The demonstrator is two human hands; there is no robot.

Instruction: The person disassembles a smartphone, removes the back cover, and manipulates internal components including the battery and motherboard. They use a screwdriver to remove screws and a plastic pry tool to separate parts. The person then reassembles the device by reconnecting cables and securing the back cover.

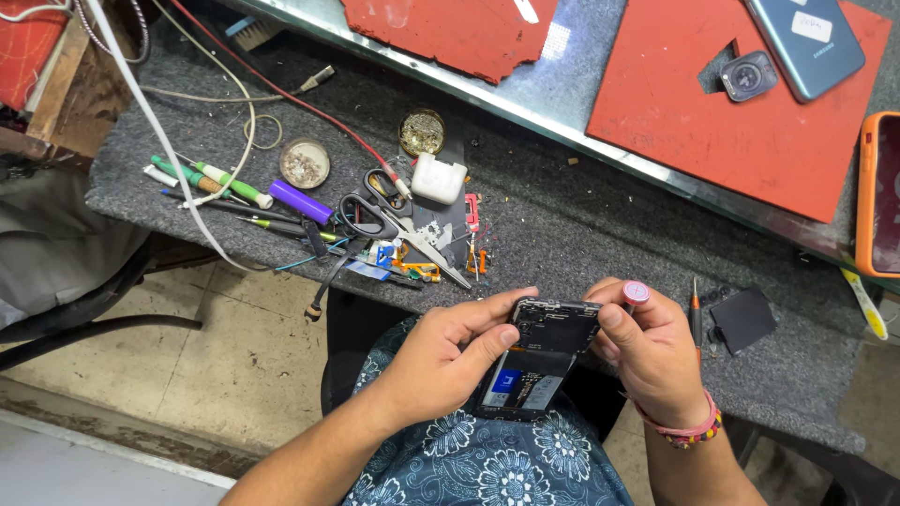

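Observation:
An opened phone [536, 361] with its back cover off lies between my hands, showing black inner plates and a blue part. My left hand [441, 361] grips its left side, thumb lying across the middle. My right hand [649, 351] rests against the phone's upper right corner and holds a small tool with a round pink cap [636, 293] between thumb and fingers. Both hands hover over the near edge of the grey workbench [562, 215], above my floral-patterned lap.
Scissors [398, 230], pens, a purple cylinder [300, 201], a white earbud case [438, 178] and two small round dishes lie on the left of the bench. A screwdriver [695, 314] and black square part [742, 319] sit right. Red mats, a blue-grey phone [806, 42] and an orange-cased phone [879, 192] lie behind.

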